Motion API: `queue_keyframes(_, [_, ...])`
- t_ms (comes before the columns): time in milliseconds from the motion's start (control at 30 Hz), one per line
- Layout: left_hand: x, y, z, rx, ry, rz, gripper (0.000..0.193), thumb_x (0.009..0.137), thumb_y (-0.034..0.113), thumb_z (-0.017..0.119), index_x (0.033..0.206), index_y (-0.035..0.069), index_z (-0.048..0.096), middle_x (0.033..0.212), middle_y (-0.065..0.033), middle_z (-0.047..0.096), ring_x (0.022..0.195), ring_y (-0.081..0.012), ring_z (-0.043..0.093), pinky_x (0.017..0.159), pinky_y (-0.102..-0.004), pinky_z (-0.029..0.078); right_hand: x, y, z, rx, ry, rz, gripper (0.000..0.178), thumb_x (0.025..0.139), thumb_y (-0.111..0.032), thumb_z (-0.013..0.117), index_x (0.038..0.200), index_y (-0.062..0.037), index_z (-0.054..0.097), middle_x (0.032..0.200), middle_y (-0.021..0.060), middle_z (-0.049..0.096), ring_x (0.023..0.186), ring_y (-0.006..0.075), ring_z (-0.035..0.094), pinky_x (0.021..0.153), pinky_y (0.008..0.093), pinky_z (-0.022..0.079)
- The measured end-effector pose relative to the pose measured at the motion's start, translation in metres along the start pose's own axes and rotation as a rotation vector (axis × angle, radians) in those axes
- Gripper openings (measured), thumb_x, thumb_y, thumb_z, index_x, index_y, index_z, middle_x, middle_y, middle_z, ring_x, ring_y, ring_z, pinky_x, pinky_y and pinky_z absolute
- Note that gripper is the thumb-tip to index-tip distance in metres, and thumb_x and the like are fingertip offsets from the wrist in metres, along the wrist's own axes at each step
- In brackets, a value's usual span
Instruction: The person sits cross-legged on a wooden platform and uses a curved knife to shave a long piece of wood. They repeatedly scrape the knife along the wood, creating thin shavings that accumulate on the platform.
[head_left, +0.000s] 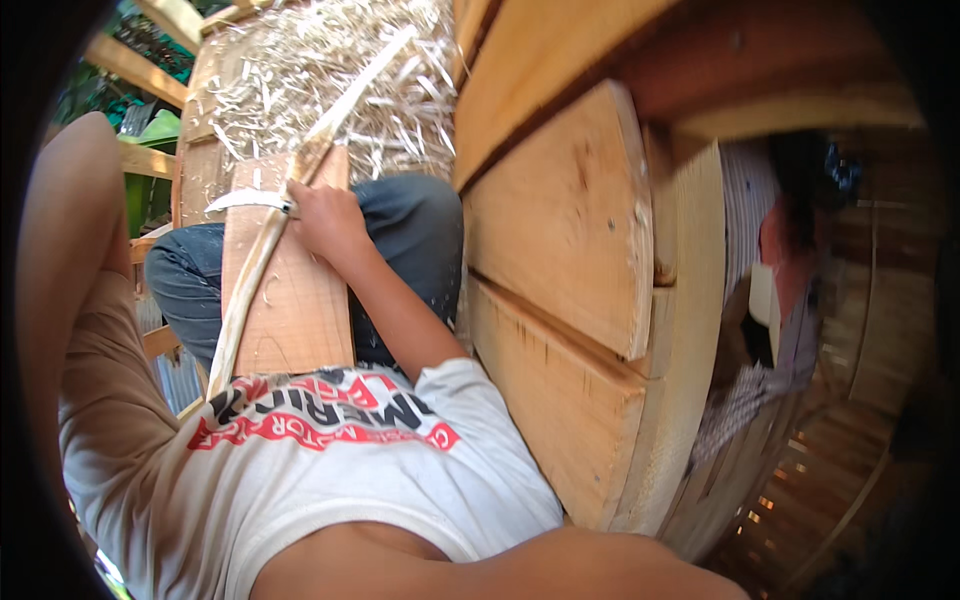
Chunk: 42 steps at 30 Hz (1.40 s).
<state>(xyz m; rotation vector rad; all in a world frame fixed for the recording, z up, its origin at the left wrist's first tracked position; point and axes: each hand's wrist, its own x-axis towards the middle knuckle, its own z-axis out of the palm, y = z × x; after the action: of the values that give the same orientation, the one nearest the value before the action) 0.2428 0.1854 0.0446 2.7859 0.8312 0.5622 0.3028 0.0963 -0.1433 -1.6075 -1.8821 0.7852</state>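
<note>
My right hand (328, 218) is closed around the handle of a knife (243, 200), whose pale curved blade points left. The blade lies at a long, pale, bent strip of wood or cane (262, 252), close to my fingers. From near my shirt, this strip runs up and right past the hand. Under both is a flat wooden board (300, 315), resting across my lap between my dark trouser legs. My left arm (85, 190) is raised and sharply bent at the left edge; its hand is out of view.
Curly pale shavings (320, 85) heap on the wooden surface ahead. A plank wall (555, 210) stands close on my right, with a person in red (785, 260), partly hidden, beyond it. Wooden rails (135, 70) and green leaves are at the far left.
</note>
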Motion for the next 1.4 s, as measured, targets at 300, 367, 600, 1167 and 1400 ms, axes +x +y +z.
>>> queue_keyframes(300, [-0.063,0.062,-0.117,-0.298,0.299,0.452,0.049,0.085,0.031,0.057,0.124,0.004,0.049,0.122,-0.0196,0.052,0.112,-0.0299,0.054,0.095,-0.0406,0.042,0.013,-0.002,0.002,-0.133,-0.079,0.092,0.045,0.077,-0.020,0.059,0.122,-0.0220,0.060,0.084,0.0189,0.068,0.080,0.0348,0.066,0.074,0.0451,0.052])
queue_keyframes(367, [-0.088,0.072,-0.155,-0.392,0.280,0.614,0.048,0.085,0.030,0.057,0.124,0.003,0.049,0.122,-0.0196,0.052,0.112,-0.0298,0.055,0.095,-0.0404,0.042,0.016,-0.011,0.009,-0.115,-0.069,0.106,0.046,0.076,-0.020,0.058,0.122,-0.0246,0.060,0.082,0.0186,0.067,0.080,0.0350,0.066,0.074,0.0446,0.052])
queue_keyframes(600, [-0.138,0.078,-0.188,-0.512,0.254,0.726,0.044,0.086,0.028,0.056,0.122,0.003,0.051,0.120,-0.0194,0.053,0.112,-0.0293,0.055,0.095,-0.0396,0.043,0.005,-0.005,0.008,-0.160,-0.048,0.137,0.047,0.076,-0.019,0.058,0.123,-0.0225,0.060,0.082,0.0179,0.067,0.079,0.0342,0.066,0.072,0.0431,0.052])
queue_keyframes(1167, [-0.181,0.020,-0.192,-0.599,0.312,0.759,0.037,0.087,0.021,0.053,0.119,0.002,0.055,0.117,-0.0189,0.057,0.111,-0.0281,0.057,0.094,-0.0376,0.044,0.018,-0.011,0.007,-0.032,-0.091,0.232,0.046,0.075,-0.018,0.060,0.120,-0.0226,0.063,0.085,0.0167,0.067,0.085,0.0336,0.065,0.080,0.0408,0.051])
queue_keyframes(1400, [-0.195,0.009,-0.189,-0.695,0.412,0.752,0.034,0.088,0.018,0.052,0.117,0.002,0.056,0.116,-0.0187,0.059,0.110,-0.0277,0.058,0.094,-0.0367,0.045,0.027,-0.006,0.008,-0.009,-0.103,0.269,0.042,0.074,-0.020,0.061,0.116,-0.0148,0.065,0.093,0.0185,0.068,0.090,0.0353,0.064,0.081,0.0398,0.051])
